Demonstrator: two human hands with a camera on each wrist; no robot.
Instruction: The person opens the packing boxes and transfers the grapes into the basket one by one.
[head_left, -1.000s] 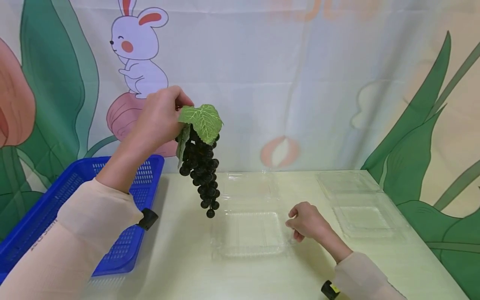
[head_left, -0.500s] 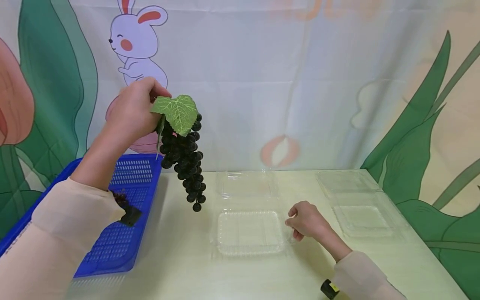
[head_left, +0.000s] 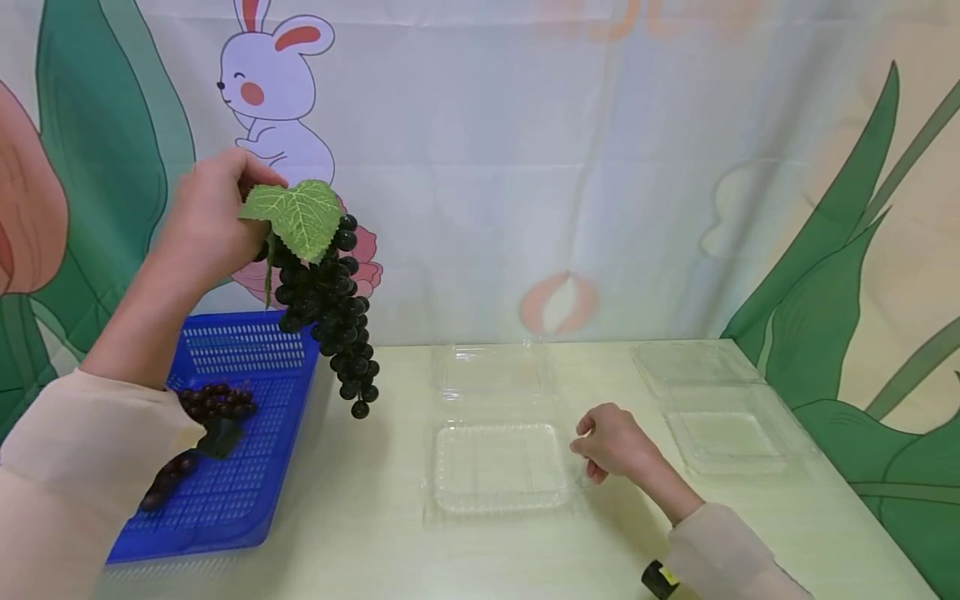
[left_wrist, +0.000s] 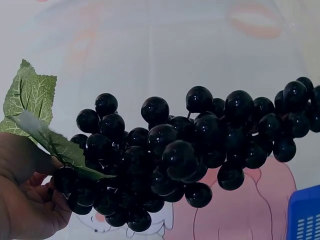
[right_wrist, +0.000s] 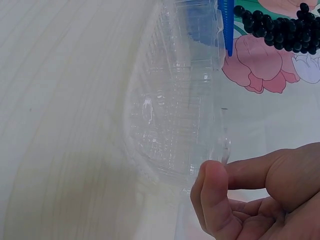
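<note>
My left hand [head_left: 213,212] grips a bunch of black grapes [head_left: 330,308] at its stem end, under a green leaf [head_left: 300,218]. The bunch hangs in the air beside the right rim of a blue basket [head_left: 288,467]. In the left wrist view the grapes [left_wrist: 175,155] stretch away from the fingers to the right. An unfolded clear plastic container [head_left: 502,468] lies on the table in the middle. At its right edge is my right hand [head_left: 618,442]; in the right wrist view, its thumb and a finger pinch the container's rim [right_wrist: 217,135].
Inside the basket lie dark reddish grapes [head_left: 217,402] and another dark elongated bunch [head_left: 168,482], partly hidden by the left sleeve. A second unfolded clear container [head_left: 723,437] is at the table's right side. A printed cloth [head_left: 465,167] hangs behind the table.
My left hand has carried the black grapes leftward and a little up, from near the middle container toward the basket. Dark grapes in the basket have come into view. The right hand stays put.
</note>
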